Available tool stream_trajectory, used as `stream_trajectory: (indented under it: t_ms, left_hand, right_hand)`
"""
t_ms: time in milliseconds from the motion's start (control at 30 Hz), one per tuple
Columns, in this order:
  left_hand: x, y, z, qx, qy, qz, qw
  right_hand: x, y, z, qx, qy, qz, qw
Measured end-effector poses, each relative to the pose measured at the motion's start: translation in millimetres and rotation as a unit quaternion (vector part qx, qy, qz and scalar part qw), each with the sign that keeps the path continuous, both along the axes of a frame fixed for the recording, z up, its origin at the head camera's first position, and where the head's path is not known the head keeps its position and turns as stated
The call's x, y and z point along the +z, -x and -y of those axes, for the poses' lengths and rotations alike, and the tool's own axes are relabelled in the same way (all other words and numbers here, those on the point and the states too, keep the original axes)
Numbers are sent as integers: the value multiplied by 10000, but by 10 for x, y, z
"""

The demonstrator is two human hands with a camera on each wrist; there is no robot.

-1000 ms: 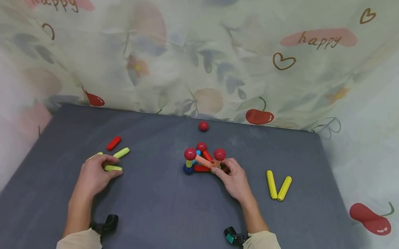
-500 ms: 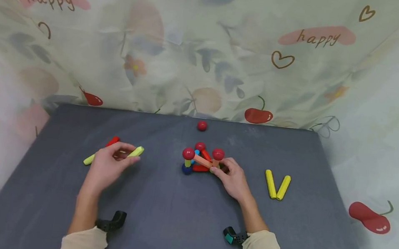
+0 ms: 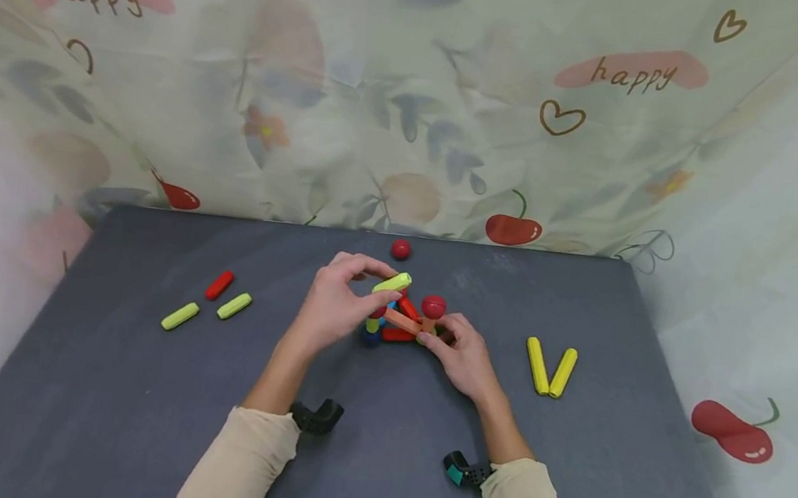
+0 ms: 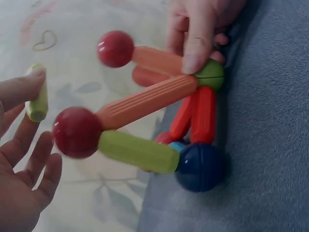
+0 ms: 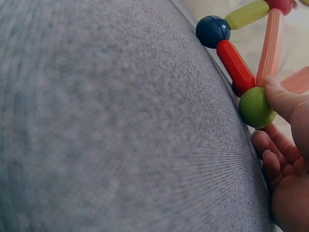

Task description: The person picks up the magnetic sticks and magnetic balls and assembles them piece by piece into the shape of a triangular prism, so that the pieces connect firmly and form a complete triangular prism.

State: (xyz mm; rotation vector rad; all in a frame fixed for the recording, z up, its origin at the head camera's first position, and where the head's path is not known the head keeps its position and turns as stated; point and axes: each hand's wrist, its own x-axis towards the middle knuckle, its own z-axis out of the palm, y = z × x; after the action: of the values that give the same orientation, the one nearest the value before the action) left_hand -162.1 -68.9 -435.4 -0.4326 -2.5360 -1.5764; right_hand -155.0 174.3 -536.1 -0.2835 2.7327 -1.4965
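Observation:
My left hand (image 3: 333,301) pinches a light-green magnetic rod (image 3: 392,283) between thumb and fingers, over the left side of a ball-and-rod structure. In the left wrist view that rod (image 4: 37,99) stands near a red ball (image 4: 77,132) on the structure. An orange rod (image 4: 149,100) and a lime rod (image 4: 137,151) meet at this ball. Lower down are a navy ball (image 4: 200,166) and red rods (image 4: 203,116). My right hand (image 3: 464,357) grips the structure at its green ball (image 5: 256,107), the thumb by the orange rods. The far side is partly hidden.
A loose red ball (image 3: 401,249) lies behind the structure. Two light-green rods (image 3: 234,306) and a red rod (image 3: 219,285) lie at left on the dark tabletop (image 3: 341,460). Two yellow rods (image 3: 537,366) lie at right. A patterned curtain (image 3: 357,109) hangs behind.
My left hand has picked up a light-green rod from the left group and carried it right, to above the structure. The right hand keeps its grip in place.

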Motion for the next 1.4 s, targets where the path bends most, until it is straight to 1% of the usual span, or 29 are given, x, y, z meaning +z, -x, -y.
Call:
stream_trajectory:
  t_ms: [133,200,267,400,500,633,700,767,833,900,933,967,1000,1033,1067,1100,1133,1167,1200,1233,1300,1400]
  left_hand:
    - [-28,47,-120,-171,506,371,9979]
    - [-49,55,-163,-206,800,381,9959]
    - [-57,53,-199,-203,1085,277,9935]
    - [-46,42,-245,-178,1553,-141,9876]
    - [-34,37,-263,-157,1779,-314,9834]
    - [-44,34,-281,-138,2006,-280,9792]
    - [-54,23,-280,-132,2021,-263,9789]
    - [-66,-5,-266,-72,1855,-203,9824]
    - [-73,-54,-238,136,1620,-39,9867]
    - [-84,-120,-197,516,1433,210,9881]
    - [-97,-163,-172,759,1335,458,9871]
    - [-114,-207,-147,993,1304,750,9836]
    - [-136,-250,-123,1162,1339,1084,9782]
    - [-164,-292,-104,1247,1405,1425,9718]
    - [-196,-330,-89,1246,1475,1749,9655]
    - [-232,-365,-79,1162,1555,2040,9595]
    - [-269,-395,-78,1029,1647,2282,9540]
    - [-306,-418,-82,871,1704,2430,9510]
    - [-340,-436,-91,712,1708,2516,9500]
    - [-366,-438,-114,574,1679,2519,9513]
    - [-406,-435,-162,421,1632,2455,9546]
    - [-449,-405,-229,305,1568,2298,9601]
  right_hand:
    - [1,-5,-2,30,19,-47,10000]
    - [4,-6,-2,52,23,-58,10000]
    - [9,-8,-2,72,31,-42,10000]
    - [6,-6,-7,61,39,10,10000]
    - [7,-5,-10,55,38,26,10000]
    - [16,-14,-12,52,47,47,10000]
    - [20,-16,-12,53,46,47,10000]
    - [28,-20,-8,62,41,71,9999]
    - [32,-21,0,79,18,69,9999]
    - [40,-26,9,60,-39,44,10000]
    - [48,-30,18,43,-90,41,9999]
    - [57,-38,29,10,-158,37,9999]
    - [70,-48,42,-25,-220,38,9997]
    - [82,-60,57,-76,-288,26,9996]
    - [99,-73,76,-112,-360,7,9993]
    - [115,-87,98,-138,-434,-6,9990]
    - [133,-104,124,-165,-493,-6,9986]
    - [145,-119,151,-168,-557,-31,9983]
    - [156,-133,179,-143,-615,-71,9980]
    - [171,-148,195,-117,-688,-107,9975]
    - [203,-180,214,86,-912,-156,9957]
    - [266,-209,182,806,-1101,-139,9906]
